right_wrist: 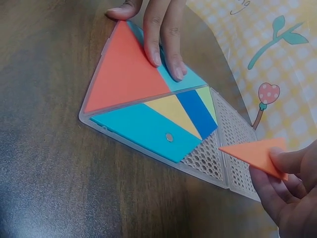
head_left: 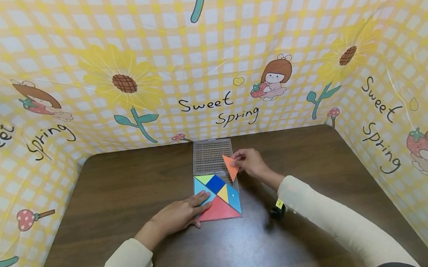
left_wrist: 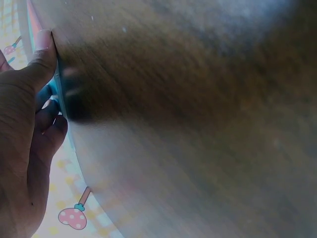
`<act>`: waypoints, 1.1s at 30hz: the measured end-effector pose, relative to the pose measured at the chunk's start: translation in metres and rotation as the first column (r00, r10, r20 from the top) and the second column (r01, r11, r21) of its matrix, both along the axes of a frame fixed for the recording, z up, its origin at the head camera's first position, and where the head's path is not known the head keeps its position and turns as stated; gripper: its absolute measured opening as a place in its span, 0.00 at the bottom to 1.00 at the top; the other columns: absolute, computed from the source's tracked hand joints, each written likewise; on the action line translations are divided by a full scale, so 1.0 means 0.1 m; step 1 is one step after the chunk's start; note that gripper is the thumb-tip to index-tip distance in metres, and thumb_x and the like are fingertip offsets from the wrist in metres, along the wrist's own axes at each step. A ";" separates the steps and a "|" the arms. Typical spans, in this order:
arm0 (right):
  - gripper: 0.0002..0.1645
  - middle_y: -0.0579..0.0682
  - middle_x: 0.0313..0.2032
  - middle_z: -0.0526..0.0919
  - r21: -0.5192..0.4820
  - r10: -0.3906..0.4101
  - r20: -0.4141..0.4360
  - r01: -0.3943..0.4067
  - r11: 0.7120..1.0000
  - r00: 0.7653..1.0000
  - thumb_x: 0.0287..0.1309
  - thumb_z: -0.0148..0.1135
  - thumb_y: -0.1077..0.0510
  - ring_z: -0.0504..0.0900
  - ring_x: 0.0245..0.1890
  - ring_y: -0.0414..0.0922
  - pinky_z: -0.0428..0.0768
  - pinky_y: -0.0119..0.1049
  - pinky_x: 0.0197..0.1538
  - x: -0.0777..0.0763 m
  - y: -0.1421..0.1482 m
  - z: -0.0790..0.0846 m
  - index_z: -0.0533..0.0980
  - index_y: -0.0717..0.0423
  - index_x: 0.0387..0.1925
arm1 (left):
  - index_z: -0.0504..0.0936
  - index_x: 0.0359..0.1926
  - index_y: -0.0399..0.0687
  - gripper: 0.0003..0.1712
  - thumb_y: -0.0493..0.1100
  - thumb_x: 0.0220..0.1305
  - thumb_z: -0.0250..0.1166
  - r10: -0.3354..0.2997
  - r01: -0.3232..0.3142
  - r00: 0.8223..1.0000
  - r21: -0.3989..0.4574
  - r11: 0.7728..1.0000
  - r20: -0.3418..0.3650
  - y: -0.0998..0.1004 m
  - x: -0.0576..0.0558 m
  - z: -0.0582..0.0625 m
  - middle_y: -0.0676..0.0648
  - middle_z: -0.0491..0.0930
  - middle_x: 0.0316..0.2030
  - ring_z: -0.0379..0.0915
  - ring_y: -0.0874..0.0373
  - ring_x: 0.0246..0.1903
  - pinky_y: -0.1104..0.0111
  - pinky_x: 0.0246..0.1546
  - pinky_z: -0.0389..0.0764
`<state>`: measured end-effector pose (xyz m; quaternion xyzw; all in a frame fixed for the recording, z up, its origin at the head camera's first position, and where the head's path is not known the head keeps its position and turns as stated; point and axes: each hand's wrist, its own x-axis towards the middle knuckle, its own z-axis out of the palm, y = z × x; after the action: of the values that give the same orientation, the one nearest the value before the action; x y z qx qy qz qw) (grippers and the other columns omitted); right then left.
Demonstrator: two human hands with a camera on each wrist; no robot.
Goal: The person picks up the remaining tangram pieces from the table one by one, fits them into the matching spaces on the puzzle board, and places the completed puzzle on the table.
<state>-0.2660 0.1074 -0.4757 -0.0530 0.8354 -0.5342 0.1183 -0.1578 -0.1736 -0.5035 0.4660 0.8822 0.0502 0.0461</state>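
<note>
An orange triangle tangram piece (head_left: 230, 167) is pinched between the thumb and fingers of my right hand (head_left: 250, 162), raised over the case's top right corner. The clear hinged case (right_wrist: 218, 176) lies unfolded, its near half filled with flat tangram pieces: a red triangle (right_wrist: 126, 74), a light blue triangle (right_wrist: 190, 77), a blue parallelogram (right_wrist: 148, 131) with a small round dot, a yellow triangle (right_wrist: 174, 111), a dark blue square (right_wrist: 199, 113) and a green triangle (right_wrist: 206, 99). Extended fingers of my left hand (head_left: 180, 214) rest on the light blue triangle, thumb by the case's near left corner.
The case's far half (head_left: 212, 155) shows a perforated, grid-like surface. A dark wood table (head_left: 129, 182) lies beneath, with checked cloth walls (head_left: 174, 71) at the back and sides. A black device with a yellow tag (head_left: 278, 204) hangs by my right sleeve.
</note>
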 end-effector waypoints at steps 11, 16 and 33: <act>0.05 0.52 0.30 0.82 0.122 0.069 -0.010 -0.068 0.990 0.998 0.58 0.66 0.61 0.82 0.27 0.44 0.85 0.43 0.36 0.02 -0.05 -0.10 0.84 0.55 0.37 | 0.63 0.71 0.52 0.36 0.59 0.66 0.57 0.007 -0.007 1.000 -0.018 1.000 0.000 0.00 0.01 0.02 0.45 0.56 0.73 0.54 0.51 0.71 0.63 0.55 0.78; 0.05 0.50 0.29 0.82 0.162 0.109 -0.012 -0.105 0.981 0.994 0.57 0.67 0.60 0.81 0.27 0.45 0.85 0.41 0.35 0.04 -0.07 -0.11 0.84 0.55 0.36 | 0.64 0.70 0.51 0.35 0.58 0.67 0.57 0.002 -0.002 1.000 -0.010 1.000 -0.013 0.00 0.01 0.02 0.45 0.57 0.73 0.55 0.52 0.71 0.64 0.54 0.78; 0.06 0.48 0.32 0.84 0.250 0.151 0.024 -0.152 0.956 0.988 0.55 0.69 0.58 0.80 0.28 0.44 0.84 0.36 0.34 0.03 -0.14 -0.15 0.85 0.52 0.37 | 0.64 0.71 0.52 0.35 0.58 0.67 0.57 0.011 -0.010 1.000 -0.011 1.000 0.016 0.00 0.01 0.03 0.45 0.56 0.73 0.55 0.51 0.71 0.62 0.55 0.77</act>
<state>-0.2627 0.0938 -0.4910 -0.1004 0.8894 -0.4138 0.1664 -0.1570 -0.1733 -0.5003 0.4606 0.8845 0.0491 0.0554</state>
